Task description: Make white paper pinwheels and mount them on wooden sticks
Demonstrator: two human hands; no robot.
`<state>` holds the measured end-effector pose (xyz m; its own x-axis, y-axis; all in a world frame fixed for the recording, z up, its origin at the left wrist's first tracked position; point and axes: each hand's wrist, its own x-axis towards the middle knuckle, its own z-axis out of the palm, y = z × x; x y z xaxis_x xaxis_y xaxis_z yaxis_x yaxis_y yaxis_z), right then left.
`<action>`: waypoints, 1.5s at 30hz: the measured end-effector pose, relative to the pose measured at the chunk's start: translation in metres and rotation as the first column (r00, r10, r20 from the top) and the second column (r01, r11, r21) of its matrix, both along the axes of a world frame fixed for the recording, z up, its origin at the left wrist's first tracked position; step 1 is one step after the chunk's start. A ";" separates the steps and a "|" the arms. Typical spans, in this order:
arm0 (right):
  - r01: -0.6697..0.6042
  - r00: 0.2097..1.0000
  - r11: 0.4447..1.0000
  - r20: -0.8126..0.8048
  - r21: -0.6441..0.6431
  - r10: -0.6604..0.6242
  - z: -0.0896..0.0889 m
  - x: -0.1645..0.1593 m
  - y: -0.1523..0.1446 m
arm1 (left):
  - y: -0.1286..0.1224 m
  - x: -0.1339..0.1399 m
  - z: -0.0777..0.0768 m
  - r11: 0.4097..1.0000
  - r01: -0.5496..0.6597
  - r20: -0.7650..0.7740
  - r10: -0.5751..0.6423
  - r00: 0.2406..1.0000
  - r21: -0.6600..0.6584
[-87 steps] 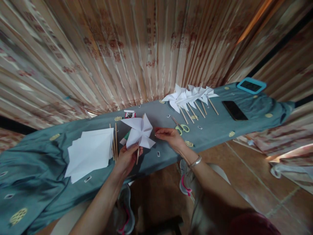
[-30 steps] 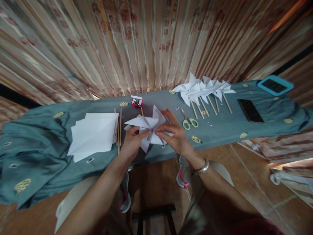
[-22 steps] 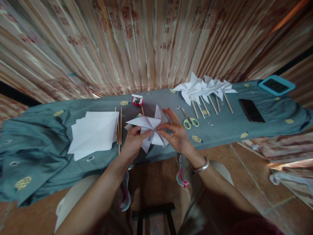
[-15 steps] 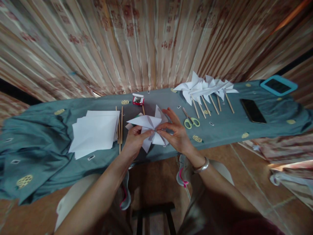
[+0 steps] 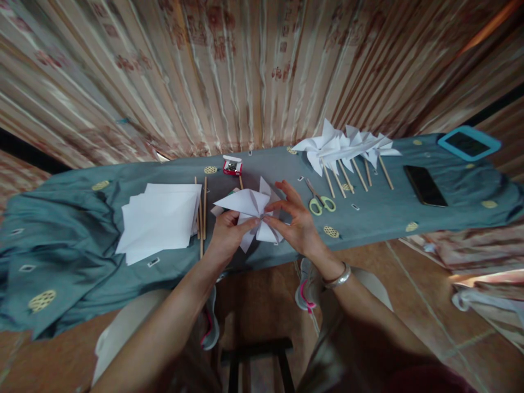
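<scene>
A white paper pinwheel [image 5: 245,201] is held over the front middle of the cloth-covered table, its folded blades spread around the centre. My left hand [image 5: 226,233] grips it from the left, with the thumb pressed near the centre. At the same centre, my right hand [image 5: 297,224] pinches with thumb and index finger, its other fingers raised. Whether a pin sits between those fingertips is too small to tell. Behind the pinwheel stands an open red box [image 5: 232,165] of small metal pieces. Wooden sticks [image 5: 204,210] lie left of my left hand.
A stack of white paper sheets [image 5: 159,221] lies on the left. Green-handled scissors [image 5: 321,203] are right of my right hand. Finished paper pinwheels on sticks [image 5: 347,147] lie at the back right, near a black phone [image 5: 424,185] and a blue-framed tablet [image 5: 469,143]. A curtain [image 5: 245,82] hangs behind.
Both hands stay on the pinwheel's centre, with a slight shift of the right fingers. The whole view has moved very little.
</scene>
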<state>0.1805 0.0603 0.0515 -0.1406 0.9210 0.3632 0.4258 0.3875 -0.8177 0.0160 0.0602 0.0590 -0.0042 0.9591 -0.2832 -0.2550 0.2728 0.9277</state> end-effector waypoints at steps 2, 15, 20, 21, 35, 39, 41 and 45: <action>0.028 1.000 0.999 -0.004 -0.015 -0.028 0.000 0.000 0.000 | 0.000 0.000 -0.001 1.000 0.007 -0.001 -0.007 1.000 0.005; -0.034 0.959 0.978 -0.282 -0.205 -0.026 -0.015 -0.003 0.004 | -0.003 -0.001 -0.004 0.999 0.037 0.055 -0.039 0.998 0.020; -0.131 0.893 0.932 -0.448 -0.337 -0.037 -0.013 -0.004 0.005 | -0.003 -0.002 -0.005 0.999 0.028 0.050 -0.030 0.998 0.036; -0.138 0.880 0.926 -0.473 -0.351 -0.048 -0.012 -0.004 0.005 | -0.003 -0.002 -0.005 0.999 0.029 0.043 -0.030 0.999 0.037; -0.088 0.933 0.954 -0.358 -0.285 -0.021 -0.009 0.002 0.007 | -0.004 0.001 0.001 0.996 0.086 0.058 -0.088 0.994 0.040; -0.074 0.951 0.955 -0.308 -0.287 -0.019 -0.011 0.004 0.006 | -0.004 0.001 0.002 0.996 0.085 0.067 -0.087 0.994 0.039; -0.088 0.949 0.954 -0.315 -0.287 -0.008 -0.011 0.003 0.006 | -0.004 0.001 0.002 0.996 0.086 0.074 -0.087 0.993 0.016; -0.131 0.933 0.940 -0.359 -0.316 0.009 -0.010 0.003 0.006 | -0.004 0.003 0.004 0.997 0.082 0.083 -0.082 0.993 0.002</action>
<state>0.1834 0.0659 0.0417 -0.1300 0.9885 0.0779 0.0734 0.0880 -0.9934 0.0186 0.0564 0.0630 0.0975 0.9548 -0.2808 -0.3076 0.2972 0.9039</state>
